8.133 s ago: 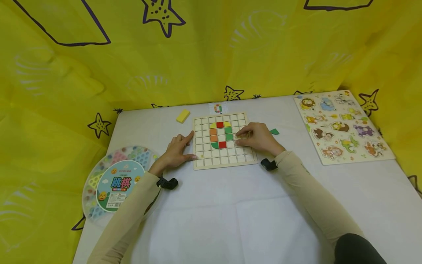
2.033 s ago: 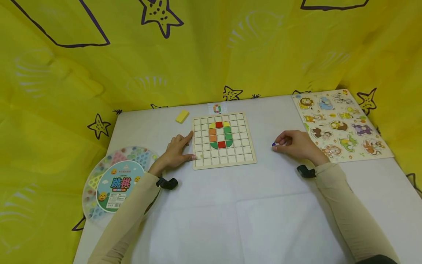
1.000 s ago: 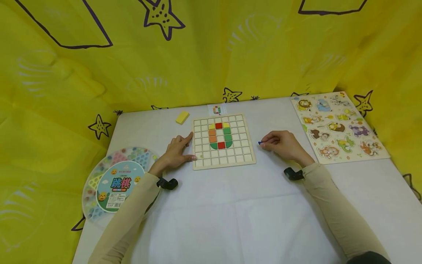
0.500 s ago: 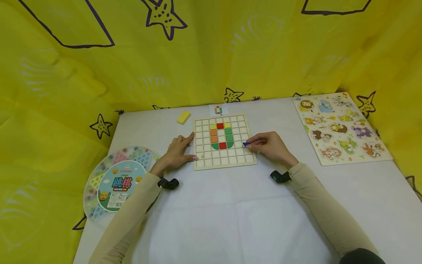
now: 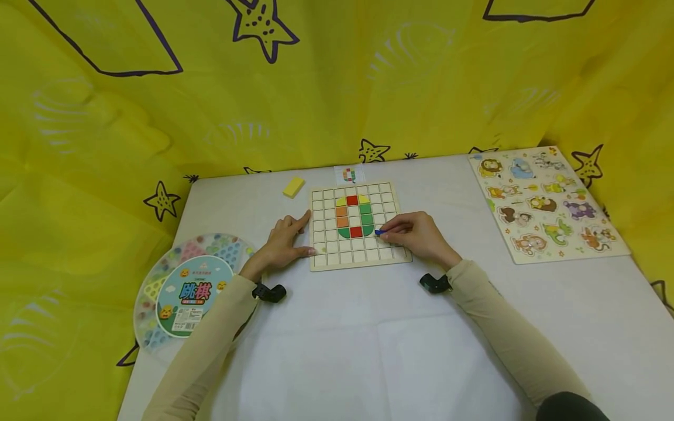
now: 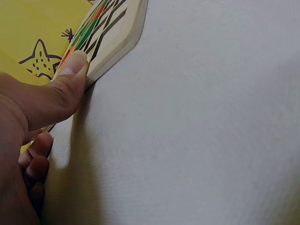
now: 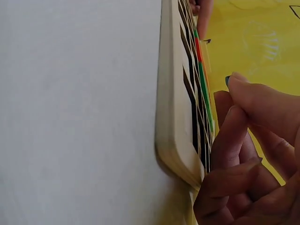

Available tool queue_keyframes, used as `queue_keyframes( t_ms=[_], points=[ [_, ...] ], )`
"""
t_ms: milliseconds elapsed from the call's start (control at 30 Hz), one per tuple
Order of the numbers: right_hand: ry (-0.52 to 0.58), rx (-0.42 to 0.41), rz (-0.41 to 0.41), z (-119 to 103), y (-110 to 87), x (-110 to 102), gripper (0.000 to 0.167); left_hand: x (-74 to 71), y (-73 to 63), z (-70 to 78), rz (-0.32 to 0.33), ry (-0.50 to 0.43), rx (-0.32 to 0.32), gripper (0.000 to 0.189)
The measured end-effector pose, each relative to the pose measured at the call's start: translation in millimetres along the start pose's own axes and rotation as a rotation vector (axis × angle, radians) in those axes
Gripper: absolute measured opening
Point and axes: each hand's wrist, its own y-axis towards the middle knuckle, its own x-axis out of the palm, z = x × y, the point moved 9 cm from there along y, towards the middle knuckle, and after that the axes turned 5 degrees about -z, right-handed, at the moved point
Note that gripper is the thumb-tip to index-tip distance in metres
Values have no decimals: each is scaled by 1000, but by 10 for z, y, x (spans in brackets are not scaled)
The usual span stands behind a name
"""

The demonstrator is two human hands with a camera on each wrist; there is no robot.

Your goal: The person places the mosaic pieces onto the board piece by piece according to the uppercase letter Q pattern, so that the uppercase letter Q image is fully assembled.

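Observation:
A square wooden grid board [image 5: 360, 255] lies on the table with a ring of red, yellow, orange and green tiles [image 5: 367, 219] set in it. My left hand [image 5: 281, 242] rests at its left edge, thumb and index finger spread. In the left wrist view the thumb [image 6: 65, 89] presses on the board's edge. My right hand [image 5: 418, 234] is over the right side of the board, pinching a small blue tile [image 5: 378, 232] between thumb and index finger. That tile is just right of the green corner tile; in the right wrist view only its tip [image 7: 228, 80] shows.
Behind the board lies a small card [image 5: 350, 174] printed with a coloured ring pattern. A yellow block [image 5: 293, 187] sits at the back left. A round Chinese checkers box [image 5: 179, 275] is partly under the left forearm. An animal puzzle board [image 5: 547, 204] lies at right.
A green corner tile now sits at the ring's lower right. The right hand picked up the blue tile at right and carried it left over the board. The left hand stayed put.

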Motion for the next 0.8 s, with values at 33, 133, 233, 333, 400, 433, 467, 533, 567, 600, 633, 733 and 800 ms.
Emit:
queue_keyframes(
  t_ms=[33,133,233,333,400,433,467,533,567,600,633,733,800],
  points=[
    [-1,-2,0,-8,3,14,18,-1,-3,2,1,0,1,97],
    [-17,-6,8,-30,2,39,15,-13,-12,23,4,-4,4,97],
    [-38,-8,22,-53,-4,63,13,-20,-19,33,6,-7,3,97],
    [-61,-27,27,-95,-11,103,11,-20,-23,31,7,-6,3,97],
    [-78,-50,30,-130,-10,133,10,-21,-25,28,7,-6,4,97],
    [-87,-59,31,-145,-10,146,9,-21,-26,27,6,-5,5,97],
    [-94,-66,34,-164,-13,157,9,-19,-25,24,6,-4,7,97],
    [-108,-75,40,-183,-13,172,8,-18,-26,21,4,-3,8,97],
    [-114,-75,42,-189,-12,179,8,-19,-27,20,4,-3,7,97],
    [-121,-73,45,-193,-11,184,8,-21,-29,19,4,-4,6,97],
    [-126,-66,47,-197,-13,188,8,-23,-29,19,5,-5,5,97],
    [-152,-35,54,-191,-13,192,8,-26,-25,24,5,-4,5,97],
    [-172,-13,57,-181,-12,190,8,-27,-23,30,4,-4,5,97]
  ],
)
